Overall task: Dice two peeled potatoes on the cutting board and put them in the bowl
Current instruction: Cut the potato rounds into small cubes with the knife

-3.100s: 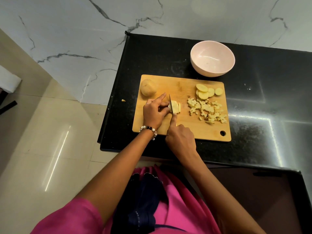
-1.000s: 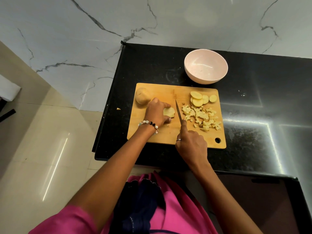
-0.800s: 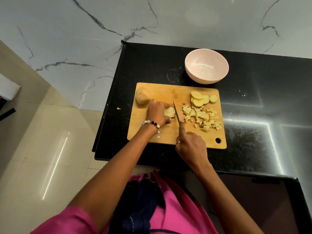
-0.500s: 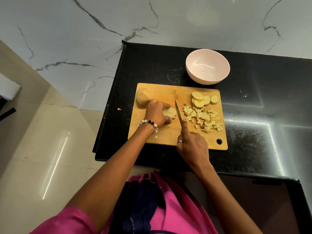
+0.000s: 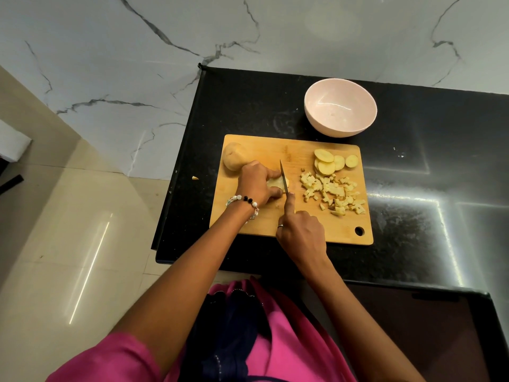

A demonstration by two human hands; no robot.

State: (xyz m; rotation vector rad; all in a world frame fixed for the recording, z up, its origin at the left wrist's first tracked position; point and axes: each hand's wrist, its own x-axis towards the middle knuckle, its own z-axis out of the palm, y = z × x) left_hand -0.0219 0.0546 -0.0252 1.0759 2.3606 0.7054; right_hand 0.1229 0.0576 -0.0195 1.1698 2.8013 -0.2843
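Left hand (image 5: 257, 184): fingers curled over a potato piece (image 5: 278, 183), pinning it to the board (image 5: 259, 224); a bead bracelet (image 5: 242, 201) sits on the wrist.
Right hand (image 5: 301, 232): closed round a knife handle, which the hand hides; forefinger stretched along the spine of the blade, a ring on one finger.
Knife (image 5: 283, 177): blade set edge-down in the potato piece just beside the left fingertips, tip pointing away from the person.
Whole potato (image 5: 233, 159): on the board's far left corner, touching the back of the left hand.
Slices (image 5: 330, 162): a few round discs, overlapping, near the board's far right corner.
Dice (image 5: 333, 194): a loose heap on the board's right half — just nearer than the slices, well apart from the knife.
Bowl (image 5: 340, 107): pale pink, on the desk (image 5: 413, 166) just beyond the board's far edge; nothing lies in it.
Scrap (image 5: 195, 177): one small bit on the desk — left of the board.
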